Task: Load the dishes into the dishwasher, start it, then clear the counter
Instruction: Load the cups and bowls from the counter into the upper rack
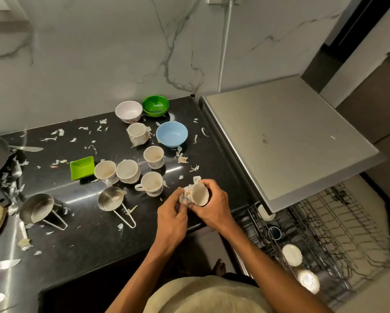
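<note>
Left hand pinches the patterned cup at its base, right hand curled round its side; cup tipped, mouth toward camera, over the counter edge. More cups just left; pulled-out dishwasher rack right, mostly open.

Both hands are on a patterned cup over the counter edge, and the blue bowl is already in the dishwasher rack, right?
Not quite. Both the left hand and right hand do hold the patterned cup over the counter edge, but the head view shows the blue bowl on the counter, not in the dishwasher rack.
</note>
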`<state>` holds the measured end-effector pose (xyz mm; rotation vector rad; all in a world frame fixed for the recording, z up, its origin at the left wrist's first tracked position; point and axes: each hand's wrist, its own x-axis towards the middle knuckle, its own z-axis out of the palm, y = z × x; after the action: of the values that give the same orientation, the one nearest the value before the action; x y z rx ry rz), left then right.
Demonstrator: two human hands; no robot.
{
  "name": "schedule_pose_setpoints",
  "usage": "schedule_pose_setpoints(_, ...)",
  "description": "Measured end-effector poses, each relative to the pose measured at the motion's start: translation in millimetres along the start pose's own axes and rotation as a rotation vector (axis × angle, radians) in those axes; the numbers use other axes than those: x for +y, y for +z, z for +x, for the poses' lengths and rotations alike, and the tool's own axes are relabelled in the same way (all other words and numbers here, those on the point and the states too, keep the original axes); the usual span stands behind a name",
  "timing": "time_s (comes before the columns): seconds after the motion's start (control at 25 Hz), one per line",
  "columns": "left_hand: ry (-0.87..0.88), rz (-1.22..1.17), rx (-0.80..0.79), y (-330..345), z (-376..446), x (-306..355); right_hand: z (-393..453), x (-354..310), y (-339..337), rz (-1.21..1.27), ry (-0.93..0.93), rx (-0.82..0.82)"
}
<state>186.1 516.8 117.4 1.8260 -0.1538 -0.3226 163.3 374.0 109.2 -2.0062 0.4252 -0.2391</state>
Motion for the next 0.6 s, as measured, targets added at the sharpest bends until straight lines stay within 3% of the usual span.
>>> schedule_pose_setpoints(0.16, -0.002, -0.051, -0.157, 37.7, -1.6, 13.5, -21.4, 21.6, -45.4, 0.165, 0.171, 0.071)
schedule_pose_setpoints(0.44, -0.207, -0.180, -0.440, 134.3, -17.4, 20.7, -69.9, 75.0, -141.6, 0.530, 0.391, 0.198)
schedule_pose_setpoints(0.6, -0.210, -0.135, -0.509, 207.0, -48.4, 40.3, -105.9, 114.5, -211.6, 0.583, 0.499, 0.242)
